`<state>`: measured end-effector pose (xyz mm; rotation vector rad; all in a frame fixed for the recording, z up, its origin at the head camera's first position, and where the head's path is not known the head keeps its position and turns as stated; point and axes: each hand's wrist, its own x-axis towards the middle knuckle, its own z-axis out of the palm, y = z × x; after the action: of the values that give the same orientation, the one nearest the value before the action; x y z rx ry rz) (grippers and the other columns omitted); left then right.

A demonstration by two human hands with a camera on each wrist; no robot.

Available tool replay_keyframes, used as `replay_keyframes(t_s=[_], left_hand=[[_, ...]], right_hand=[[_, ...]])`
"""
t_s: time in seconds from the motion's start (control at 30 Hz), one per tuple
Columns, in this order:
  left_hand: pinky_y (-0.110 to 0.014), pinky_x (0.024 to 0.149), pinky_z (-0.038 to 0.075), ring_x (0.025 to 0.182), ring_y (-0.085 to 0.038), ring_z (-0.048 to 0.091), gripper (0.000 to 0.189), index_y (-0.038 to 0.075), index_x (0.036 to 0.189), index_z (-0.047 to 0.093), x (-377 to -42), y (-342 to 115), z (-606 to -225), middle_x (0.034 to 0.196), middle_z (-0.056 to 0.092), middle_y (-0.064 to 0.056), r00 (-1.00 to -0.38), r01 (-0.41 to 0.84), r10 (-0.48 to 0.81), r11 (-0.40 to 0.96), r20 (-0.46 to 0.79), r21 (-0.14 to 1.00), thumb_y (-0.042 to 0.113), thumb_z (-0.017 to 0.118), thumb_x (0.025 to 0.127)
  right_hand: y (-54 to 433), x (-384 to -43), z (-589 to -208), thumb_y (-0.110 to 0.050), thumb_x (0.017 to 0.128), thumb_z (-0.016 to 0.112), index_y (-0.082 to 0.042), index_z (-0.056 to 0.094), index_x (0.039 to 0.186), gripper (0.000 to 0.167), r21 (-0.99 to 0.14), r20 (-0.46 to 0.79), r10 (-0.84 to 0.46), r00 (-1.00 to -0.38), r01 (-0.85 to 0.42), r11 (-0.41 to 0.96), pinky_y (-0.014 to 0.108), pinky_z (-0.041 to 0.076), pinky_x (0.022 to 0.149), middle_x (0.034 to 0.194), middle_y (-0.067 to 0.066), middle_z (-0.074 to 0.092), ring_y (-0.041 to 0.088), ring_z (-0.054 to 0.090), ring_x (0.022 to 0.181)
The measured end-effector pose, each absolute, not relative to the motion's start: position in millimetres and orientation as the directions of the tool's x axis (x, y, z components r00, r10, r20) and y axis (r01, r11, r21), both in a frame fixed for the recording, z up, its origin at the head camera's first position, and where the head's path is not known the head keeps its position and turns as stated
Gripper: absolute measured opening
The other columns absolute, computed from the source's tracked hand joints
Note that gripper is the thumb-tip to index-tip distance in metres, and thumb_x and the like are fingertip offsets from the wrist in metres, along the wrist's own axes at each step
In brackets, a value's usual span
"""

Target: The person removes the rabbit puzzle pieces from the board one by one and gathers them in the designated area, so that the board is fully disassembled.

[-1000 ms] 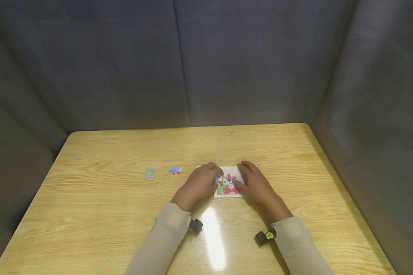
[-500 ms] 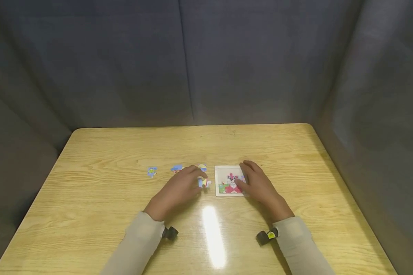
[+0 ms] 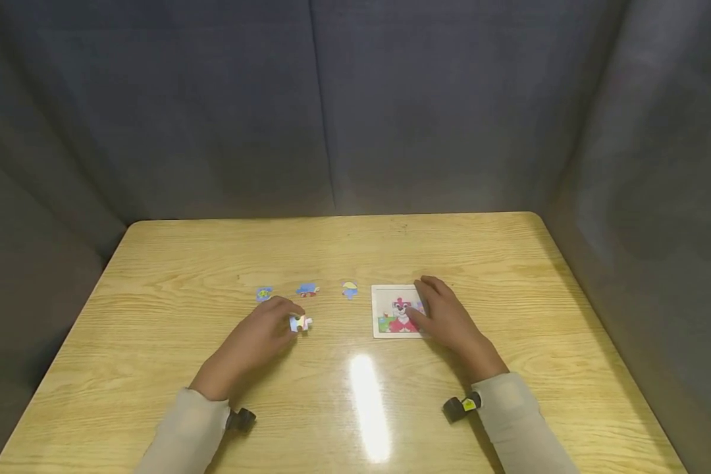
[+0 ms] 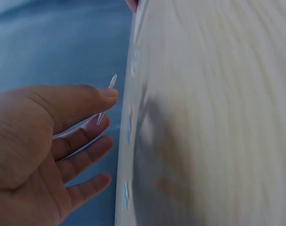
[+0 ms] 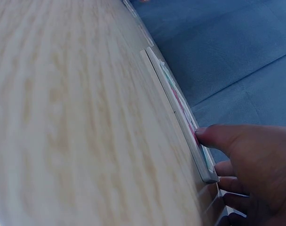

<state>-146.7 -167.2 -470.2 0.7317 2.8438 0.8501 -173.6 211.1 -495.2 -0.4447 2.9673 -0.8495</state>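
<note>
In the head view, my left hand (image 3: 261, 336) pinches a small jigsaw piece (image 3: 299, 323) between thumb and index finger, raised off the table. The left wrist view catches this jigsaw piece (image 4: 114, 81) nearly edge-on, the other fingers spread loosely below. To the right lies a pale-framed jigsaw puzzle tray (image 3: 382, 288), its lower part filled with pieces showing a pink and white animal. My right hand (image 3: 448, 319) holds the tray's right side. In the right wrist view, the thumb (image 5: 210, 133) presses on the picture while the fingers lie along the tray's edge.
Three loose pieces lie in a row left of the tray: a blue one with green (image 3: 264, 293), a blue and red one (image 3: 307, 289) and a blue and yellow one (image 3: 349, 289). A dark curtain (image 3: 213, 118) hangs behind the wooden table (image 3: 450, 247).
My left hand has moved left from the tray with the jigsaw piece, uncovering the blue and yellow piece and the tray's left part. The right hand has stayed at the tray.
</note>
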Motion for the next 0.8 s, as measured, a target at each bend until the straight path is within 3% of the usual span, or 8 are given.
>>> replay_keyframes(t_s=[0.33, 0.8], left_hand=[[-0.045, 0.095, 0.049, 0.113, -0.024, 0.056, 0.032, 0.009, 0.121, 0.062, -137.5, -203.0, -476.5, 0.123, 0.057, -0.003, -0.898, 0.386, 0.438, 0.750, 0.035, 0.537, 0.010, 0.069, 0.090], [-0.052, 0.103, 0.043, 0.126, -0.035, 0.047, 0.033, 0.009, 0.123, 0.061, -135.6, -230.7, -481.9, 0.133, 0.052, -0.011, -0.884, 0.406, 0.465, 0.724, 0.040, 0.558, 0.007, 0.068, 0.091]], right_hand=[[211.5, -174.5, -497.0, -0.037, 0.094, 0.063, -0.001, 0.041, 0.145, 0.067, -0.514, 0.053, -0.276, -0.960, -0.264, 0.816, 0.052, 0.031, 0.112, 0.151, 0.019, 0.033, 0.038, 0.031, 0.138], [211.5, -174.1, -497.0, -0.037, 0.094, 0.064, -0.001, 0.041, 0.146, 0.068, -0.509, 0.044, -0.271, -0.962, -0.255, 0.822, 0.052, 0.031, 0.112, 0.151, 0.019, 0.033, 0.037, 0.031, 0.139]])
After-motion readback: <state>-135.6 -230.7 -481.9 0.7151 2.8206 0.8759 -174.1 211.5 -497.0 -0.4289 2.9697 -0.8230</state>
